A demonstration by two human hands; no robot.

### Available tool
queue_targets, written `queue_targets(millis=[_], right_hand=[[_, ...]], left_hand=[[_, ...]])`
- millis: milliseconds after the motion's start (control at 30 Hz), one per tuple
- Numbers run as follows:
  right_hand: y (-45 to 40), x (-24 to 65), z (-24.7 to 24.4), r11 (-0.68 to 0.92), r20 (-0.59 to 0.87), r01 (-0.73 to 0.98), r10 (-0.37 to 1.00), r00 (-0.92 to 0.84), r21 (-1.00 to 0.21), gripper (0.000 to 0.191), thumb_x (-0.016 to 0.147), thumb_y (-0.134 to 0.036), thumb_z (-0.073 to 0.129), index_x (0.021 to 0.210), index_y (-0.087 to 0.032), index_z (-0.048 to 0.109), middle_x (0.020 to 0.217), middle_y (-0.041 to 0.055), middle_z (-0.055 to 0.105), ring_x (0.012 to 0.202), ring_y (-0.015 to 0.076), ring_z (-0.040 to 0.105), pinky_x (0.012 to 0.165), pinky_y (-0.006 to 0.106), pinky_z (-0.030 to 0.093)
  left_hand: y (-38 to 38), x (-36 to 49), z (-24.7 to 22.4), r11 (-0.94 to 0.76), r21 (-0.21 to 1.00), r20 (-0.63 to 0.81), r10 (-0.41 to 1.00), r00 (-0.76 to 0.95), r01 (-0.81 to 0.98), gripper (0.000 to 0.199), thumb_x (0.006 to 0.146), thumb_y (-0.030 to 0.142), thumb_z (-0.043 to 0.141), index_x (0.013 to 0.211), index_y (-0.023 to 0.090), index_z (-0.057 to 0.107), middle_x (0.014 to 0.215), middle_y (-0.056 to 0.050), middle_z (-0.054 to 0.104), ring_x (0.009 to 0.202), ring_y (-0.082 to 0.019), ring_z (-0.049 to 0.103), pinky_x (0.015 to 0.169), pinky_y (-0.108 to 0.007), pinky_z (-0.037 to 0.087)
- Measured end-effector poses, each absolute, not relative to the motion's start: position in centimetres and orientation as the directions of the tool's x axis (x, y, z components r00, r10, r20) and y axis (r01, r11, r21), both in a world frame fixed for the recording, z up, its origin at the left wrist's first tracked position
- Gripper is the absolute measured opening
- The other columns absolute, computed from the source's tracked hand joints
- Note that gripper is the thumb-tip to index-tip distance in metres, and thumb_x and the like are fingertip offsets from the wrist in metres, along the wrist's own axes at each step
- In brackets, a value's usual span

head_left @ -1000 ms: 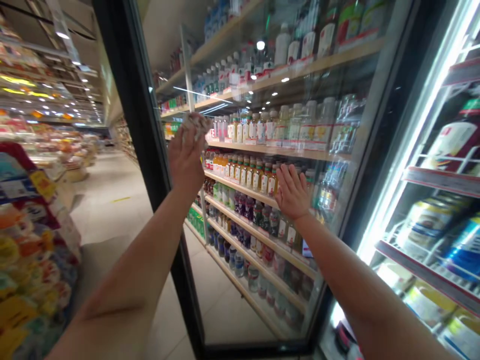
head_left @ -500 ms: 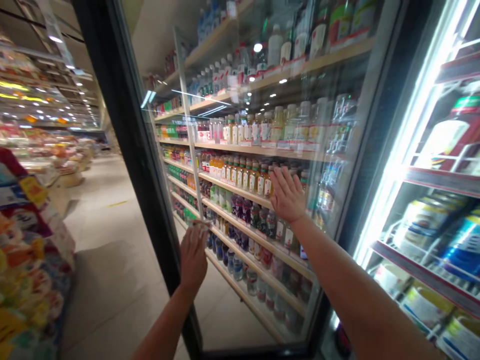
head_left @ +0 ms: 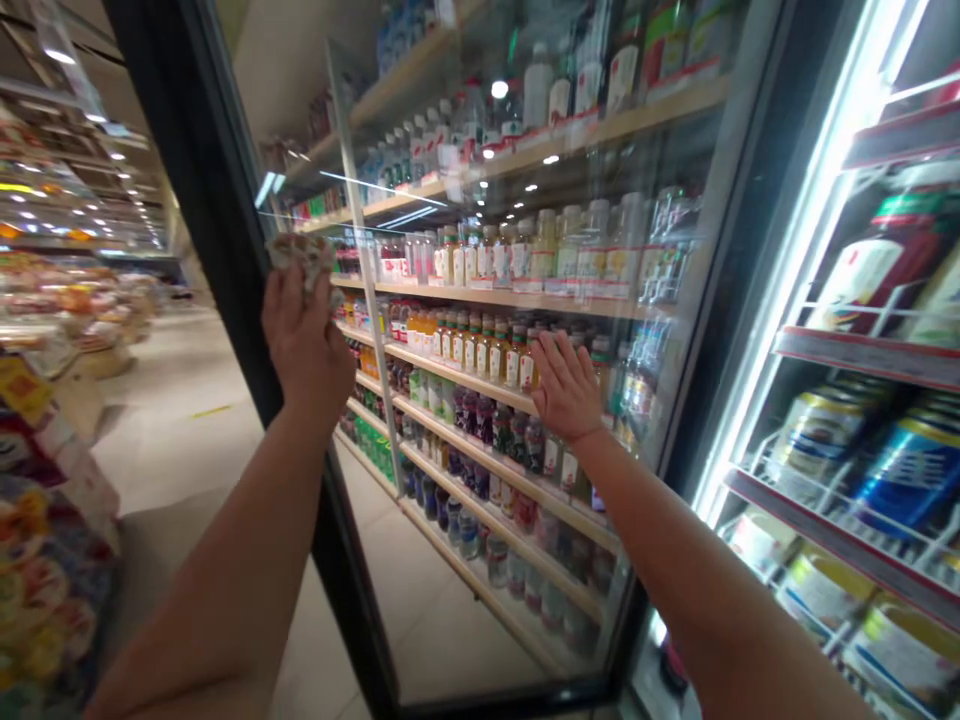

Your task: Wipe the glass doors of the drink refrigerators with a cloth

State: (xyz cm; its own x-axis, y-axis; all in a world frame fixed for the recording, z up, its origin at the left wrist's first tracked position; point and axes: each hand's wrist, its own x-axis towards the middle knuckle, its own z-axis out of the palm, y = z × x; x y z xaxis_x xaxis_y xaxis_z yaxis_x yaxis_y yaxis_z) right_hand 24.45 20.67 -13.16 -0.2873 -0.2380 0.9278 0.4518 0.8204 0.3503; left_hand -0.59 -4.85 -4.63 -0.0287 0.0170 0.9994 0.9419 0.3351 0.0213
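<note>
A glass cooler door (head_left: 465, 640) with a black frame (head_left: 217, 250) stands swung out in front of me. My left hand (head_left: 306, 335) presses a crumpled, light patterned cloth (head_left: 304, 258) against the glass beside the left frame bar, its fingers over the cloth. Lower and to the right, my right hand (head_left: 566, 385) lies flat against the pane with its fingers stretched out, holding nothing. Rows of juice bottles (head_left: 480, 350) on wooden shelves show through or in the glass behind both hands.
At the right, the lit cooler holds blue cans (head_left: 911, 470), dark red bottles (head_left: 870, 255) and yellow tubs (head_left: 817, 590) on wire shelves. A bright light strip (head_left: 795, 280) runs up its edge. Colourful packaged goods (head_left: 45, 580) border the aisle floor (head_left: 202, 430) on the left.
My left hand has moved up and to the left with the cloth, from the lower pane to higher beside the frame. My right hand stays flat at about the same spot on the glass.
</note>
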Motion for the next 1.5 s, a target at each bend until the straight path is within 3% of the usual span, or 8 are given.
queue_targets(millis=[167,267,533,633,967,1133,1333,1500], right_hand=[[20.5,24.6,-13.1,0.810,0.927,0.464,-0.252,-0.277,0.359,0.060,0.093,-0.024,0.047,0.152,-0.011,0.045,0.157,0.0101,0.047,0.157,0.0228,0.019,0.130,0.044,0.012],[20.5,24.6,-13.2,0.811,0.928,0.465,-0.246,-0.280,0.355,0.060,0.093,-0.024,0.046,0.152,-0.012,0.045,0.158,0.0090,0.046,0.157,0.0223,0.019,0.130,0.044,0.012],[20.7,24.6,-13.5,0.841,0.934,0.437,-0.198,-0.297,0.318,0.062,0.095,-0.025,0.044,0.156,-0.017,0.039,0.160,0.0075,0.043,0.157,0.0219,0.022,0.130,0.045,0.014],[20.5,24.7,-13.5,0.843,0.935,0.436,-0.198,-0.294,0.315,0.063,0.095,-0.026,0.044,0.157,-0.015,0.038,0.161,0.0086,0.042,0.157,0.0227,0.022,0.129,0.045,0.015],[20.2,25.0,-13.5,0.840,0.938,0.435,-0.226,-0.263,0.324,0.068,0.096,-0.024,0.043,0.161,-0.016,0.028,0.159,0.0090,0.046,0.157,0.0215,0.022,0.129,0.045,0.016],[19.8,25.2,-13.5,0.827,0.934,0.443,-0.258,-0.248,0.346,0.068,0.095,-0.021,0.043,0.161,-0.014,0.027,0.157,0.0101,0.048,0.158,0.0198,0.017,0.129,0.042,0.014],[19.7,25.4,-13.9,0.834,0.941,0.451,-0.219,-0.259,0.319,0.067,0.097,-0.025,0.039,0.162,-0.016,0.025,0.160,0.0094,0.044,0.157,0.0218,0.020,0.129,0.045,0.016],[19.6,25.7,-14.0,0.846,0.947,0.453,-0.164,-0.278,0.280,0.063,0.098,-0.026,0.035,0.161,-0.019,0.030,0.160,0.0077,0.043,0.156,0.0225,0.025,0.128,0.046,0.019]], left_hand=[[-3.6,1.1,-7.0,0.372,-0.036,0.999,0.005,0.036,0.927,0.046,0.104,0.025,0.038,0.146,0.012,0.053,0.163,-0.004,0.035,0.153,-0.028,0.024,0.127,-0.052,0.023],[-3.2,2.7,-13.6,0.381,-0.103,0.995,0.054,0.089,0.919,0.047,0.103,0.021,0.042,0.149,0.014,0.051,0.161,-0.013,0.038,0.153,-0.031,0.026,0.125,-0.054,0.027],[-5.6,5.6,-30.6,0.345,-0.210,0.946,0.308,0.101,0.915,0.075,0.095,-0.003,0.044,0.162,0.027,0.026,0.164,-0.009,0.031,0.154,-0.027,0.023,0.128,-0.046,0.026],[-6.3,4.6,-29.6,0.342,-0.227,0.945,0.304,0.121,0.912,0.075,0.095,-0.002,0.044,0.162,0.026,0.027,0.163,-0.010,0.033,0.154,-0.027,0.023,0.127,-0.046,0.027],[-4.3,2.5,-11.5,0.255,0.035,0.998,-0.065,-0.019,0.966,0.053,0.103,0.020,0.043,0.155,0.029,0.043,0.164,-0.006,0.034,0.155,-0.030,0.021,0.128,-0.053,0.018],[-1.7,6.9,-18.2,0.280,-0.188,0.975,0.167,0.144,0.942,0.060,0.101,0.009,0.042,0.158,0.023,0.036,0.161,-0.009,0.039,0.156,-0.029,0.019,0.127,-0.054,0.023],[-4.8,10.6,-33.6,0.113,-0.358,0.850,0.450,0.274,0.927,0.053,0.101,0.005,0.037,0.148,0.025,0.051,0.134,-0.001,0.068,0.147,-0.014,0.039,0.128,-0.033,0.025],[-6.5,9.0,-31.7,0.135,-0.389,0.836,0.467,0.288,0.911,0.046,0.102,0.006,0.040,0.137,0.027,0.062,0.128,0.001,0.071,0.146,-0.013,0.041,0.128,-0.031,0.024]])
